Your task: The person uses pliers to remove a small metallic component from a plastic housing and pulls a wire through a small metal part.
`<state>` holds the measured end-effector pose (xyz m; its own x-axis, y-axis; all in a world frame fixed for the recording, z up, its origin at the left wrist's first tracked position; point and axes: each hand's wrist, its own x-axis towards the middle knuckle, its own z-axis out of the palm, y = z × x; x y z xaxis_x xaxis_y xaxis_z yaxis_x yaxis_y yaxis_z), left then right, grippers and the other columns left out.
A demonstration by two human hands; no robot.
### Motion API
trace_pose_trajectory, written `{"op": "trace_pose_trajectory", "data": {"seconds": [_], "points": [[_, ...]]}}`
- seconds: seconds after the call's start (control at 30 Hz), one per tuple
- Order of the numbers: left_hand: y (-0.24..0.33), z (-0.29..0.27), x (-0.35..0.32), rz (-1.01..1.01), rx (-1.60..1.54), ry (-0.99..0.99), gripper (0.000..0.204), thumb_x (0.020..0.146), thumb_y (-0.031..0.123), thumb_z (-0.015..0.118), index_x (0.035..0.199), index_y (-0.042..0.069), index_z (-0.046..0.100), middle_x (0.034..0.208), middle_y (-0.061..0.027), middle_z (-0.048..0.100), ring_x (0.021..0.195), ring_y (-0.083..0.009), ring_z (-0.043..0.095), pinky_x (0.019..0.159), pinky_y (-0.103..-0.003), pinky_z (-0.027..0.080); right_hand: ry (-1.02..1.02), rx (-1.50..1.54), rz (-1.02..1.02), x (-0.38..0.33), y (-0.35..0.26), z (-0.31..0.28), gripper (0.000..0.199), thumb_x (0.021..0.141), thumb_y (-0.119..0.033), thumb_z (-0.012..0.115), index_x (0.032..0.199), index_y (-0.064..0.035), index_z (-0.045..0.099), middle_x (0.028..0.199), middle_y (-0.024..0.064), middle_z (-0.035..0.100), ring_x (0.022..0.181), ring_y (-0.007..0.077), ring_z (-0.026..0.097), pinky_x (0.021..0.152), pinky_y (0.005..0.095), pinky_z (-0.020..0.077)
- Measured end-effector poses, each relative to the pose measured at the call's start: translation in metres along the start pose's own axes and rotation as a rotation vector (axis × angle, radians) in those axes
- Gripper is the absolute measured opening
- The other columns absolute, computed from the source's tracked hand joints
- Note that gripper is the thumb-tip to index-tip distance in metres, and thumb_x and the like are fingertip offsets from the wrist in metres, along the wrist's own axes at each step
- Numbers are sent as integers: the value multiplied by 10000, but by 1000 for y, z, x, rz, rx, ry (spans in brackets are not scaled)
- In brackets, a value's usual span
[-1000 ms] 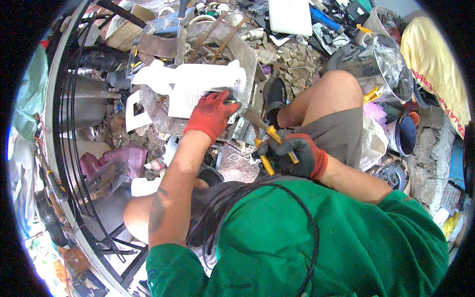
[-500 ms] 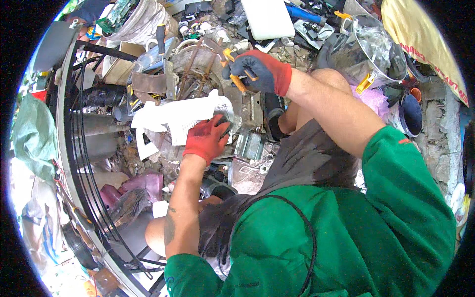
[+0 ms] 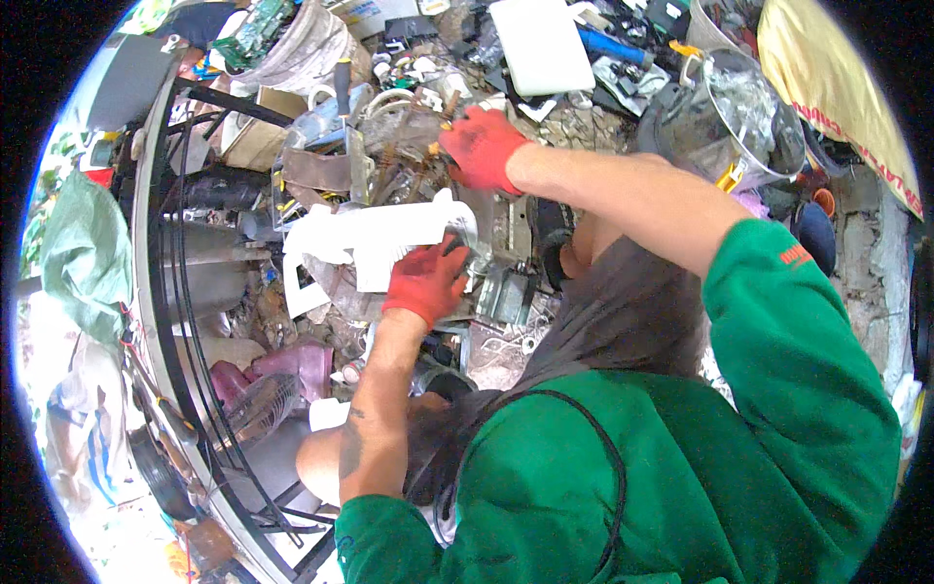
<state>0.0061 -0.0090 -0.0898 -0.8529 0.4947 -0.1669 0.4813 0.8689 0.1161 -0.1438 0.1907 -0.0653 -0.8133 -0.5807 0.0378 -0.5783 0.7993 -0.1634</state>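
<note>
Head view: has raised a tool [image 3: 434,150], mostly hidden in the curled right hand [image 3: 484,151], from above the lap [image 3: 632,321] to just beyond a white casing [image 3: 375,227]. Keeps the left hand [image 3: 428,280] on its right end; cannot tell if clamped. Has both hands near it.

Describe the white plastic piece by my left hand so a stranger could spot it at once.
Start at the green fabric shirt and follow the left forearm up to the red-gloved left hand. The long white plastic piece lies against it. Unlike the flat rectangular white panel near the top, its outline is irregular.
</note>
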Motion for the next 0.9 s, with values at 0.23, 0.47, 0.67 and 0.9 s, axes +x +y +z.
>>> {"op": "trace_pose_trajectory", "data": {"seconds": [0.23, 0.47, 0.67, 0.9], "points": [[9, -3, 7, 11, 7, -21, 454, 764, 205, 713, 1206, 223, 613, 1288, -95, 568, 1139, -314, 574, 954, -406, 484, 86, -44, -13, -6, 3, 50, 424, 749, -378, 701, 1079, -114, 669, 1164, 102, 624, 1126, 284, 541, 865, 464, 471], [-2, -3, 0, 1, -1, -32, 436, 801, 314, 690, 1225, 250, 610, 1328, -106, 557, 1164, -299, 573, 964, -403, 475, 9, 43, 9, -5, 7, 41, 525, 784, -490, 661, 1159, -126, 619, 1163, 112, 603, 1131, 304, 531, 917, 480, 427], [-1, 2, 5, -55, -72, -65, 431, 821, 333, 694, 1235, 249, 611, 1323, -91, 569, 1183, -287, 565, 976, -401, 465, 71, 64, -8, -9, 18, 45, 460, 797, -463, 632, 1118, -132, 639, 1147, 109, 631, 1132, 303, 557, 891, 493, 460], [-5, 0, -5, 93, 11, 58, 475, 782, 234, 687, 1247, 285, 600, 1343, -102, 542, 1186, -323, 553, 1014, -413, 452, -106, 20, -10, -36, 16, -3, 389, 772, -301, 592, 1059, -50, 668, 1100, 178, 666, 1028, 358, 639, 867, 460, 516]]}}
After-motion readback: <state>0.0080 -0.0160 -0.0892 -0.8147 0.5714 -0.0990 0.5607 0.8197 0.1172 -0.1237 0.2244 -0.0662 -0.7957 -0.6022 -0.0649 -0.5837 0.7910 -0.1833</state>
